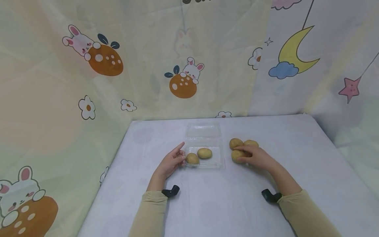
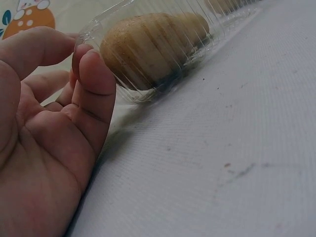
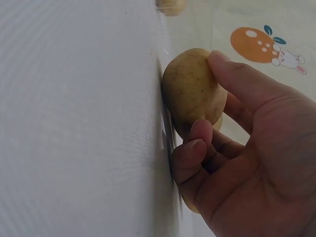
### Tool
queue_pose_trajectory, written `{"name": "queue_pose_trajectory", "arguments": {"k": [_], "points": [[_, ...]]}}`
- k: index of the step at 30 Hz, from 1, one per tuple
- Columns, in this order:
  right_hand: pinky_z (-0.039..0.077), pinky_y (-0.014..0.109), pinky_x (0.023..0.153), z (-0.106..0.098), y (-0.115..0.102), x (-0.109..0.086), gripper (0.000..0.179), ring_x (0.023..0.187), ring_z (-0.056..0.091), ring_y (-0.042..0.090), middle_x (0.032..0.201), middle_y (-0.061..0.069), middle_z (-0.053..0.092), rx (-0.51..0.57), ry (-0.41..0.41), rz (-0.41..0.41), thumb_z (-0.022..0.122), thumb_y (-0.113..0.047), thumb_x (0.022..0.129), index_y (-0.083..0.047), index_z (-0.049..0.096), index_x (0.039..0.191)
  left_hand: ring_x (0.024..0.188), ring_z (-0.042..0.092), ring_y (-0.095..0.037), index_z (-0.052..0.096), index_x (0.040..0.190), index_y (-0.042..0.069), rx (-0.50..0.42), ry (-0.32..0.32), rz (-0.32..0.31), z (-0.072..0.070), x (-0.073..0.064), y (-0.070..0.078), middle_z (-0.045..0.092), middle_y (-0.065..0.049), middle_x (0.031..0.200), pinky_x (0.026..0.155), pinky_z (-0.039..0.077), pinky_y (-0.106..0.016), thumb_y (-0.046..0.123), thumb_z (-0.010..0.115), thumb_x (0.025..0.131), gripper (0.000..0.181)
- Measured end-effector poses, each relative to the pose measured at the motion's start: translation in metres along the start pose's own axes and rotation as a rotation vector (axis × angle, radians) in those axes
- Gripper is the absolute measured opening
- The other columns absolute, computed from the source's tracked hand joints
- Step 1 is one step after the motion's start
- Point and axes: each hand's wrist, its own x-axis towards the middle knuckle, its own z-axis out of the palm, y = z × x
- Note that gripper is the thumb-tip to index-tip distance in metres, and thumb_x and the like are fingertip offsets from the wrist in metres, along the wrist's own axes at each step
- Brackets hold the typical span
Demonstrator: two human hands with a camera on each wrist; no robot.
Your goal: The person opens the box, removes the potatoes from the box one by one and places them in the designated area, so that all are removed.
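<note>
A clear plastic clamshell box (image 1: 217,156) lies with its lid (image 1: 204,130) folded back. Two potatoes sit in its tray, one at the near left (image 1: 192,158) and one behind it (image 1: 205,153). My left hand (image 1: 171,161) pinches the tray's left rim between thumb and curled fingers, its index finger pointing forward. To the right of the box, my right hand (image 1: 257,157) grips a potato (image 3: 192,89) with thumb and fingers, low at the tabletop. Two more potatoes lie against it, one behind left (image 1: 236,143) and one behind right (image 1: 251,143), partly covered.
A white cloth covers the table (image 1: 213,204). Behind it and at the sides hangs a printed curtain (image 1: 148,82) with rabbits, a moon and flowers. Black wrist mounts stick out at the left sleeve (image 1: 170,191) and the right sleeve (image 1: 270,196).
</note>
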Motion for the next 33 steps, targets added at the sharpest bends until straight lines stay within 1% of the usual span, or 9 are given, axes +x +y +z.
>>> {"name": "queue_pose_trajectory", "arguments": {"k": [5, 8, 13, 19, 24, 29, 31, 33], "points": [[0.045, 0.055, 0.101, 0.002, 0.001, 0.001, 0.063, 0.118, 0.055, 0.03, 0.132, 0.013, 0.06, 0.001, -0.004, 0.02, 0.073, -0.048, 0.084, -0.013, 0.06, 0.134, 0.079, 0.055, -0.011, 0.028, 0.157, 0.026, 0.022, 0.004, 0.0, 0.0, 0.0, 0.0, 0.05, -0.002, 0.102, 0.071, 0.052, -0.022, 0.015, 0.066, 0.094, 0.074], [0.045, 0.054, 0.1, 0.001, 0.001, 0.0, 0.063, 0.118, 0.056, 0.031, 0.133, 0.013, 0.059, -0.006, -0.006, 0.017, 0.073, -0.049, 0.085, -0.013, 0.059, 0.135, 0.079, 0.055, -0.011, 0.027, 0.157, 0.025, 0.024, -0.002, 0.003, -0.001, 0.0, -0.001, 0.05, -0.001, 0.102, 0.072, 0.052, -0.022, 0.015, 0.065, 0.094, 0.074], [0.046, 0.054, 0.099, -0.002, -0.002, -0.002, 0.06, 0.116, 0.057, 0.031, 0.13, 0.013, 0.06, -0.007, 0.0, 0.002, 0.073, -0.045, 0.086, -0.013, 0.059, 0.135, 0.079, 0.055, -0.01, 0.027, 0.157, 0.025, 0.014, -0.012, 0.007, -0.001, 0.0, 0.0, 0.049, -0.001, 0.102, 0.071, 0.051, -0.022, 0.014, 0.064, 0.094, 0.074], [0.046, 0.054, 0.098, -0.003, -0.003, -0.002, 0.058, 0.117, 0.056, 0.031, 0.129, 0.011, 0.059, -0.01, 0.006, 0.023, 0.071, -0.046, 0.087, -0.015, 0.06, 0.135, 0.079, 0.055, -0.01, 0.027, 0.157, 0.025, 0.021, -0.008, 0.005, 0.0, -0.001, 0.0, 0.049, 0.0, 0.102, 0.071, 0.051, -0.021, 0.013, 0.064, 0.095, 0.073], [0.044, 0.053, 0.099, -0.005, -0.003, -0.002, 0.052, 0.118, 0.053, 0.03, 0.129, 0.009, 0.057, 0.007, 0.021, 0.031, 0.072, -0.041, 0.088, -0.017, 0.062, 0.133, 0.079, 0.055, -0.011, 0.027, 0.157, 0.024, 0.021, 0.003, -0.005, 0.0, -0.001, 0.001, 0.049, -0.001, 0.103, 0.071, 0.051, -0.022, 0.014, 0.065, 0.094, 0.074], [0.046, 0.046, 0.095, -0.008, -0.004, -0.001, 0.043, 0.113, 0.055, 0.025, 0.125, 0.005, 0.06, -0.003, 0.04, 0.015, 0.071, -0.034, 0.091, -0.022, 0.063, 0.131, 0.08, 0.055, -0.012, 0.029, 0.156, 0.025, 0.019, 0.012, -0.014, 0.001, 0.0, 0.002, 0.049, -0.002, 0.103, 0.071, 0.051, -0.022, 0.015, 0.066, 0.093, 0.074], [0.047, 0.042, 0.09, -0.009, -0.005, 0.0, 0.042, 0.108, 0.056, 0.022, 0.123, 0.003, 0.062, -0.013, 0.046, 0.022, 0.069, -0.036, 0.092, -0.023, 0.063, 0.131, 0.08, 0.055, -0.012, 0.028, 0.157, 0.025, 0.018, 0.011, -0.012, 0.001, -0.001, 0.002, 0.049, -0.002, 0.103, 0.071, 0.051, -0.022, 0.015, 0.066, 0.093, 0.074], [0.047, 0.04, 0.088, -0.01, -0.006, 0.001, 0.042, 0.105, 0.056, 0.021, 0.122, 0.003, 0.062, -0.015, 0.052, 0.031, 0.069, -0.038, 0.092, -0.023, 0.063, 0.131, 0.08, 0.054, -0.012, 0.027, 0.157, 0.024, 0.018, 0.007, -0.005, 0.001, -0.001, 0.002, 0.049, -0.002, 0.102, 0.07, 0.051, -0.022, 0.014, 0.066, 0.094, 0.075]]}}
